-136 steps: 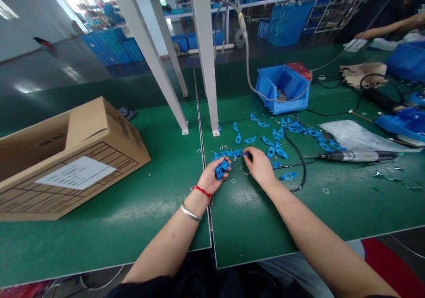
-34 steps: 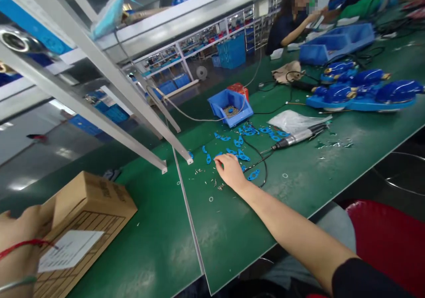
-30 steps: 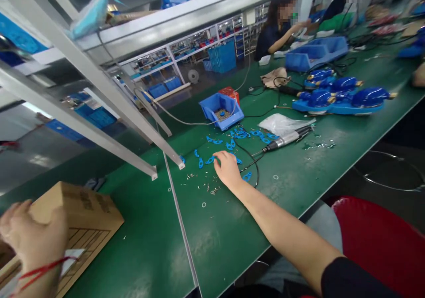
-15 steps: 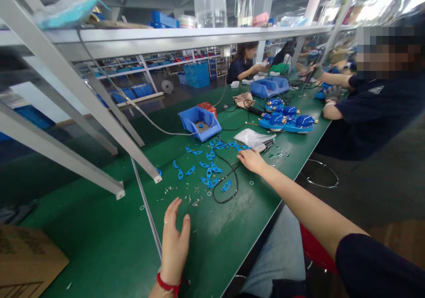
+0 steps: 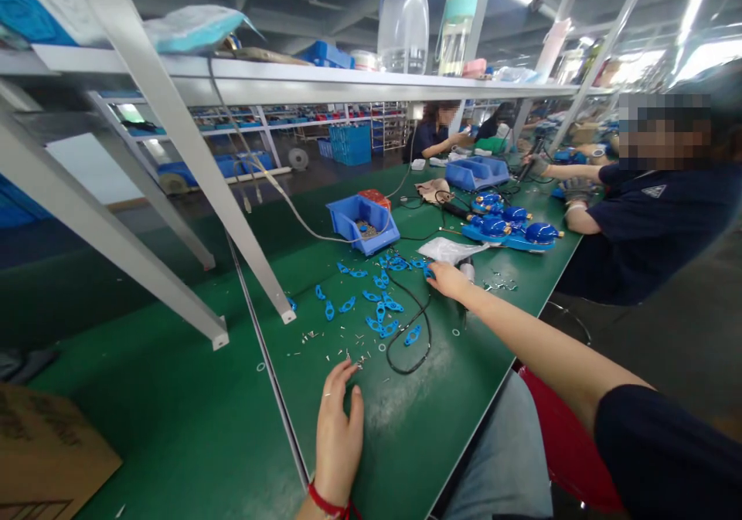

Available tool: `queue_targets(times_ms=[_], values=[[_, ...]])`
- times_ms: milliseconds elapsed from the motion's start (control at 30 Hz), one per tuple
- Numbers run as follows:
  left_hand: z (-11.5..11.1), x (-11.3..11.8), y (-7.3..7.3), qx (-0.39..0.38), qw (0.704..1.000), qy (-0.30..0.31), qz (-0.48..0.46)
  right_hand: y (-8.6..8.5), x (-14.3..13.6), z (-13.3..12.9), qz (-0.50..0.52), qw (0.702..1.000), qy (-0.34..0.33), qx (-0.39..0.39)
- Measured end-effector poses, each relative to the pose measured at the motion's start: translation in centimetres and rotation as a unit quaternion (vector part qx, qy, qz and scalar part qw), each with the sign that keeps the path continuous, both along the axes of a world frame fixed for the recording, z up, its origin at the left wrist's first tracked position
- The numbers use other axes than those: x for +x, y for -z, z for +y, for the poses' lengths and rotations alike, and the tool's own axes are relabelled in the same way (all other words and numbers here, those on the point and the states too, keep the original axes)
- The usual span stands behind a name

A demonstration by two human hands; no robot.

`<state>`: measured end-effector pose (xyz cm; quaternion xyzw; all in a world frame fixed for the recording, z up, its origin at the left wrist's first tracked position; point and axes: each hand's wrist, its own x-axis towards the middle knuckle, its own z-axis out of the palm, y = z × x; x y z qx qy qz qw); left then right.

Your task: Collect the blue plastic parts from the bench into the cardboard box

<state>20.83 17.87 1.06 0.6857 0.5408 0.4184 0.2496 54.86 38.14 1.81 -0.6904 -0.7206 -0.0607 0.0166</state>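
Our two hands reach over flat, holed blue plastic brackets (image 5: 380,311) before the smooth parts bin (image 5: 376,245).
Farther in front of the bin, our left hand (image 5: 339,436) opens near slim metal screws (image 5: 310,336); right of it, our right hand (image 5: 449,282) touches a bracket, grip unclear.
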Motion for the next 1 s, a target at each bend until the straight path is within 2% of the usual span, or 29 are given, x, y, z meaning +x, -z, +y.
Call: queue_targets(times_ms=[167,367,500,700,867,1000], values=[[0.2,-0.1,0.4,-0.012,1.000,-0.009,-0.019,1.2,-1.7,4.1,0.007,0.999,0.030,0.031],[0.7,0.2,0.7,-0.032,0.998,-0.010,-0.044,2.6,-2.8,5.1,0.017,0.997,0.065,0.030],[0.7,0.5,0.8,-0.025,0.999,0.000,-0.046,2.8,-3.3,4.4,0.038,0.997,0.068,0.025],[1.0,0.5,1.5,-0.026,0.997,0.015,-0.068,2.6,-4.7,2.1,0.128,0.992,0.016,0.010],[1.0,0.1,1.6,-0.069,0.988,0.020,-0.140,0.7,-5.8,0.2,0.256,0.966,0.002,0.022],[0.8,0.1,0.9,-0.154,0.954,0.019,-0.257,-1.2,-8.0,-1.7,0.381,0.925,-0.003,0.001]])
